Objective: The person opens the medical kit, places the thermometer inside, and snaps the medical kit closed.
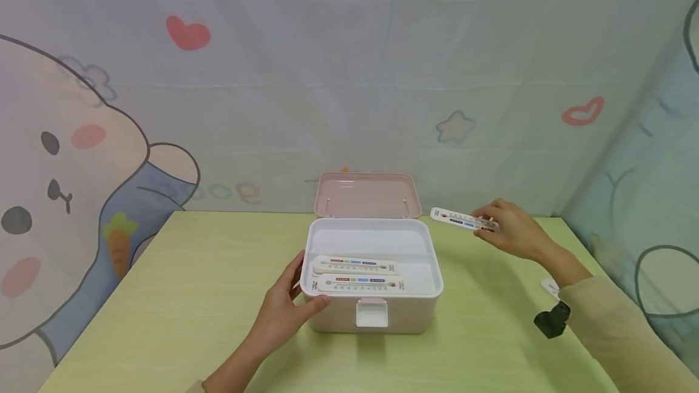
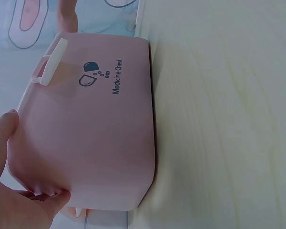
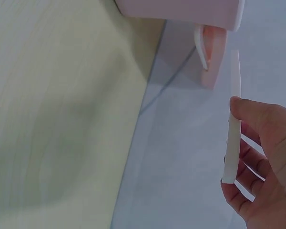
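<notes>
Backdrop: pale cartoon cloth (image 1: 349, 77), rabbit at left; pale green wood-grain table (image 1: 164, 296). Left hand (image 1: 284, 311): fingers curled round the front left corner of the medicine chest (image 1: 372, 272), a smooth rounded pink plastic box, lid (image 1: 367, 194) standing open. Inside, in the white tray: two flat thermometers (image 1: 357, 275), side by side. Right hand (image 1: 510, 229): fingers pinching a third thermometer (image 1: 461, 219), a thin rigid white strip, aloft right of the chest. Advice: keep it level, the box steadied, and align it with the others.
</notes>
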Demonstrator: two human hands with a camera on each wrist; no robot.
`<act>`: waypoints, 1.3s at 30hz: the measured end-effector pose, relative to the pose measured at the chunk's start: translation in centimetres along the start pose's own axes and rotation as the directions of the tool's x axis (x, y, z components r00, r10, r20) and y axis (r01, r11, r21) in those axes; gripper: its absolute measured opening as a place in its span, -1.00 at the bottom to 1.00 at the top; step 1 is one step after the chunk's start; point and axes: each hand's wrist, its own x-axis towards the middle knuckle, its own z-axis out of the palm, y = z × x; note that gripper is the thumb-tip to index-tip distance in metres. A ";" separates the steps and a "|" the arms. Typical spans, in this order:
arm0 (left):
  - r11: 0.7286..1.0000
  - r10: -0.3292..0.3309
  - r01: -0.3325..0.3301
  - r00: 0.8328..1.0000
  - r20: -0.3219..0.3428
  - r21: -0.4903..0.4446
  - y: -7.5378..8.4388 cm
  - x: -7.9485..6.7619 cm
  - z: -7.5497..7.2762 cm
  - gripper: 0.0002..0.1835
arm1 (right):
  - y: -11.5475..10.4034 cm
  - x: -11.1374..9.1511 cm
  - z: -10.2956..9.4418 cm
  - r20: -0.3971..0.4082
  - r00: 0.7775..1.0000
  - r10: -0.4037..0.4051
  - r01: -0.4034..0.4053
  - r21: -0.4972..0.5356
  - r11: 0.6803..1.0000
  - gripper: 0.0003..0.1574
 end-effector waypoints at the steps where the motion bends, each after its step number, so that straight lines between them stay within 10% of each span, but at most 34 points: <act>1: 1.000 0.002 -0.002 1.000 -0.002 0.001 0.0 0.0 0.0 -0.02 | -0.2 0.0 -0.1 -0.005 1.000 -0.007 0.007 -0.004 1.000 -0.64; 39: 1.000 -0.017 0.017 1.000 0.008 0.005 0.2 0.0 0.0 -0.04 | -8.9 1.7 -0.9 0.059 0.983 -0.176 0.177 -0.008 0.984 -0.66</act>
